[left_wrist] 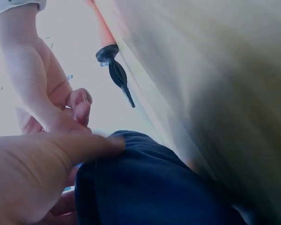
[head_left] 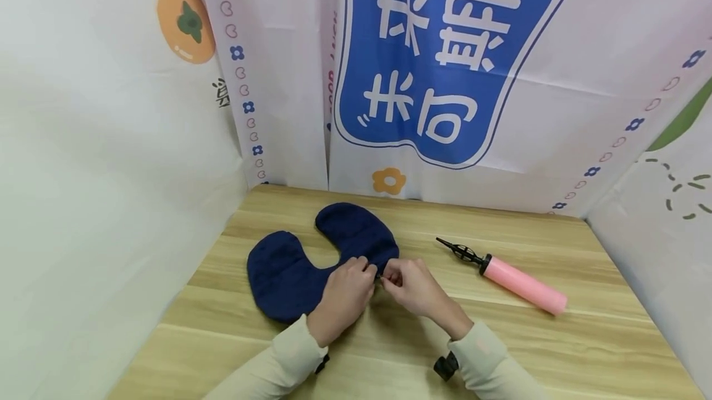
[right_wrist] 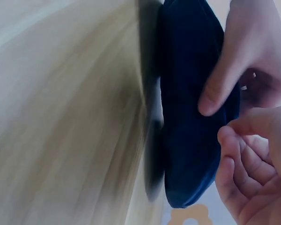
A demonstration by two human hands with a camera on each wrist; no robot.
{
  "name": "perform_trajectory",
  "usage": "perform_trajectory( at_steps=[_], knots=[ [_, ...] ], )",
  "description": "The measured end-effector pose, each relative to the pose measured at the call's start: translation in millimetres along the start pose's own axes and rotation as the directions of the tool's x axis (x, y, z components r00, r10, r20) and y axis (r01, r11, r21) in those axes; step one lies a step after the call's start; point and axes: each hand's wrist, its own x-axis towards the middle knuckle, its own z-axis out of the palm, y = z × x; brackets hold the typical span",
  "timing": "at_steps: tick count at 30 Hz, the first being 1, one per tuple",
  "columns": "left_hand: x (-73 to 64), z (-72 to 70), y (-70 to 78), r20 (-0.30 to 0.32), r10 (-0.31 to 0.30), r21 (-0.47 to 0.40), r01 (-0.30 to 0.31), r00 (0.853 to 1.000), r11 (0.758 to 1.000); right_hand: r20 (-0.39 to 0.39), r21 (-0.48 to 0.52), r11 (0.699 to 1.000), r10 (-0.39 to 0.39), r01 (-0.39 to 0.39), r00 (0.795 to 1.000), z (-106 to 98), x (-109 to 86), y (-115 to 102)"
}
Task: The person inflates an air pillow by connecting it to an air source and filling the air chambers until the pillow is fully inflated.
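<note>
A navy blue U-shaped neck pillow (head_left: 286, 285) lies on the table, its opening turned to the upper left. My left hand (head_left: 347, 289) grips its near edge; in the left wrist view the thumb presses on the creased blue fabric (left_wrist: 145, 183). Just to the right, my right hand (head_left: 414, 285) pinches at the same edge with thumb and index finger. In the right wrist view those fingertips (right_wrist: 228, 133) meet against the pillow (right_wrist: 189, 117), the other fingers curled. Whatever small part lies between them is too hidden to tell.
A hand air pump (head_left: 525, 285) with a pink barrel and black nozzle lies on the wooden table (head_left: 601, 338) to the right of the hands. Printed white cloth (head_left: 289, 78) hangs behind the table and along both sides.
</note>
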Motion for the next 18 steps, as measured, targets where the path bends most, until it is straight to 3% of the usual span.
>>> perform_trajectory(
  at_steps=[4, 9, 13, 18],
  knots=[
    [3.9, 4.7, 6.4, -0.01, -0.018, 0.013, 0.018, 1.0, 1.0, -0.016, -0.033, 0.999, 0.017, -0.018, 1.0, -0.1, -2.2, 7.0],
    [-3.9, 9.4, 5.7, -0.04, 0.0, -0.022, -0.001, 0.999, 1.0, -0.02, -0.048, 0.994, 0.093, -0.093, 0.996, -3.7, -4.3, 25.0],
    [-9.6, 9.4, 4.0, -0.064, 0.031, -0.085, -0.037, 0.997, 0.996, -0.025, -0.07, 0.987, 0.143, -0.144, 0.989, -9.6, -3.6, 37.1],
    [-15.5, 11.6, 0.5, -0.066, 0.075, -0.188, -0.086, 0.995, 0.978, -0.049, -0.091, 0.989, 0.114, -0.118, 0.992, -13.6, 0.9, 47.8]
  ],
)
